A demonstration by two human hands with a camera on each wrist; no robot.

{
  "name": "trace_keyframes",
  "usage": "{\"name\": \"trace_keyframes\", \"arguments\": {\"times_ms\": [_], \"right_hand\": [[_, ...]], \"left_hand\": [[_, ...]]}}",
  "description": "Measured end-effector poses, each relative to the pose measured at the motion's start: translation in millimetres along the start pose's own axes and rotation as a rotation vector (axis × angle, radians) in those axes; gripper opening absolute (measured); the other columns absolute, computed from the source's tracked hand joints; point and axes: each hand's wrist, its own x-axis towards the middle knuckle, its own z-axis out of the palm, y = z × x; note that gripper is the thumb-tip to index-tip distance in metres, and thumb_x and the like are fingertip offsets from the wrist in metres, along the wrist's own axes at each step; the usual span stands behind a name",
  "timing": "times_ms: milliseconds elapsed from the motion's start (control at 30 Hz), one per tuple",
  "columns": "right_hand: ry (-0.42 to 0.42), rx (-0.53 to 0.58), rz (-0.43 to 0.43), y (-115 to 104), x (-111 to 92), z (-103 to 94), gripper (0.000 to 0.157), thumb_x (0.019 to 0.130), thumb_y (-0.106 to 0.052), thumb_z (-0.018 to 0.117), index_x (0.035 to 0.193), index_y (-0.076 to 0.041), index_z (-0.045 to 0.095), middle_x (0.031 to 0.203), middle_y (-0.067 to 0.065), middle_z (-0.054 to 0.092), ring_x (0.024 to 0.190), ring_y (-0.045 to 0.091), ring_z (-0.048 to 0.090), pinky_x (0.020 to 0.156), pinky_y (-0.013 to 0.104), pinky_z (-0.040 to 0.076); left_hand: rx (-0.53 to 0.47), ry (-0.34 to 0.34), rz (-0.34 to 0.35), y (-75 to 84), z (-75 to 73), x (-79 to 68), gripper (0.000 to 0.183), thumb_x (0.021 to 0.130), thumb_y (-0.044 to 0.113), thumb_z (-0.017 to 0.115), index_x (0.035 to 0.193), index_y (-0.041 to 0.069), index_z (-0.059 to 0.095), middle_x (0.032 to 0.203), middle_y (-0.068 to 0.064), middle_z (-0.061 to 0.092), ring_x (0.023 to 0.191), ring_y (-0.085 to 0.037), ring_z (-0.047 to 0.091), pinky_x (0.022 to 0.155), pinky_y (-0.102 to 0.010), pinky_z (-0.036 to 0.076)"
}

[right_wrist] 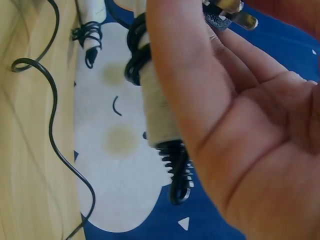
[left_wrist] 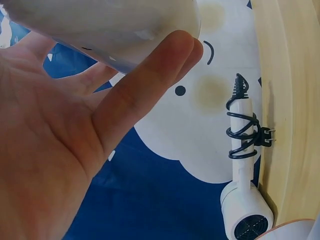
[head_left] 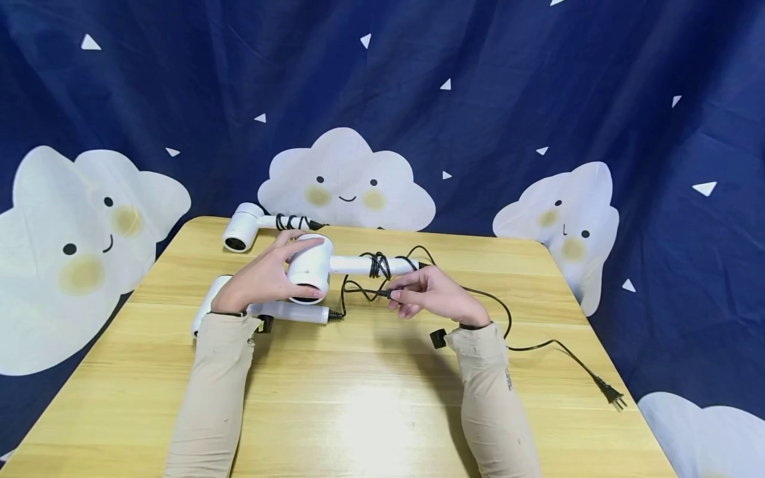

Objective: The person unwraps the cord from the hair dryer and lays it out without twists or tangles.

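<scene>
A white hair dryer [head_left: 311, 265] is held above the table, its handle pointing right with black cord [head_left: 379, 265] wound round it. My left hand [head_left: 269, 272] grips its round head, thumb and fingers on either side; the left wrist view shows the palm and part of the white head [left_wrist: 115, 30]. Below the handle, my right hand [head_left: 433, 295] pinches a black plug [head_left: 382, 293] between thumb and fingers. Metal prongs [right_wrist: 232, 7] show by those fingers in the right wrist view. There the handle's cord-wrapped end [right_wrist: 160, 110] lies beside the hand.
A second hair dryer [head_left: 242, 228], cord wrapped round its handle, lies at the table's back left. Another dryer [head_left: 299, 312] lies partly behind my left forearm. A loose cord [head_left: 538, 345] runs right to a two-pin plug [head_left: 611, 394]. A black block [head_left: 438, 338] sits by my right wrist.
</scene>
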Motion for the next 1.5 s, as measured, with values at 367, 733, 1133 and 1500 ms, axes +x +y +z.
{"name": "trace_keyframes", "arguments": {"times_ms": [367,733,1133,1500], "right_hand": [[-0.077,-0.008,0.002,13,13,10.5,0.03,0.1,-0.01,0.067,0.125,0.007,0.069,0.112,0.035,0.071,0.085,0.022,0.077,0.083,0.041,0.063],[-0.117,0.02,-0.005,39,29,14.4,0.045,0.099,-0.01,0.069,0.138,0.01,0.059,0.116,0.033,0.072,0.102,0.044,0.073,0.09,0.038,0.062],[-0.08,0.117,0.057,65,40,9.8,0.041,0.102,-0.009,0.064,0.135,0.014,0.058,0.127,0.038,0.064,0.11,0.042,0.07,0.094,0.035,0.059],[0.011,0.425,0.11,73,42,4.9,0.04,0.1,0.008,0.055,0.138,0.02,0.048,0.111,0.011,0.073,0.091,0.011,0.071,0.092,0.025,0.059]], "left_hand": [[-0.004,0.027,-0.027,-2.7,-4.9,-1.6,0.101,0.066,0.062,0.092,0.154,0.037,0.047,0.165,-0.008,0.029,0.136,-0.036,0.048,0.105,-0.056,0.045],[-0.007,0.039,-0.037,-4.9,-8.5,-4.9,0.1,0.069,0.061,0.091,0.154,0.037,0.046,0.165,-0.009,0.029,0.144,-0.037,0.042,0.107,-0.057,0.045],[-0.007,0.039,-0.036,-3.4,-9.8,-5.6,0.101,0.068,0.061,0.091,0.155,0.037,0.046,0.166,-0.009,0.029,0.145,-0.037,0.041,0.107,-0.057,0.044],[-0.006,0.043,-0.026,-2.3,-9.8,-6.0,0.1,0.068,0.059,0.092,0.154,0.037,0.047,0.166,-0.01,0.029,0.143,-0.038,0.043,0.106,-0.058,0.045]]}}
